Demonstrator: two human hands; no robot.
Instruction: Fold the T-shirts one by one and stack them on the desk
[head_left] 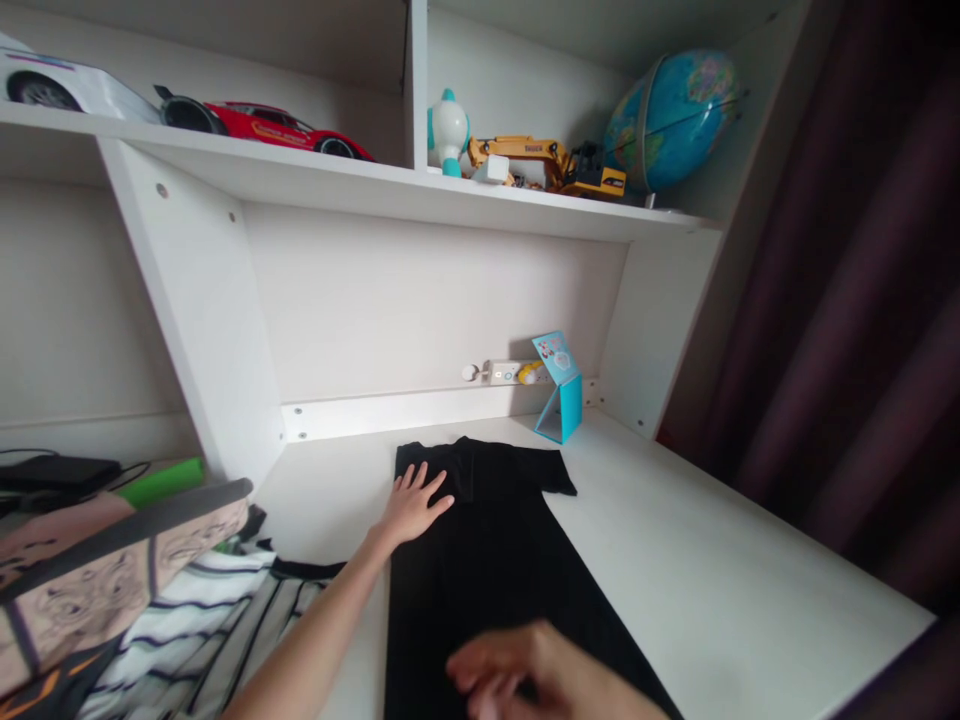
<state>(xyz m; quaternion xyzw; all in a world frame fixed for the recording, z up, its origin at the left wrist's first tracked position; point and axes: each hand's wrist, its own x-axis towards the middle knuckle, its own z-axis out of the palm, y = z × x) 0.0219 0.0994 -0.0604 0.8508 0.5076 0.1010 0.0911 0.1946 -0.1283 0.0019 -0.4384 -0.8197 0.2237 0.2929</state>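
A black short-sleeved T-shirt lies on the white desk, its left part folded inward with that sleeve turned over the body. The other sleeve sticks out to the right. My left hand rests flat on the folded sleeve near the collar, fingers spread, holding nothing. Lower down, my right hand hovers over or touches the shirt's lower part; I cannot tell which. Its fingers look bent, but motion smears them, and whatever is between them stays hidden.
Piled clothes, including a striped garment, lie at the left on the desk. A blue folded card stand stands at the back near a power strip. Above, a shelf holds toy cars, a toy excavator and a globe.
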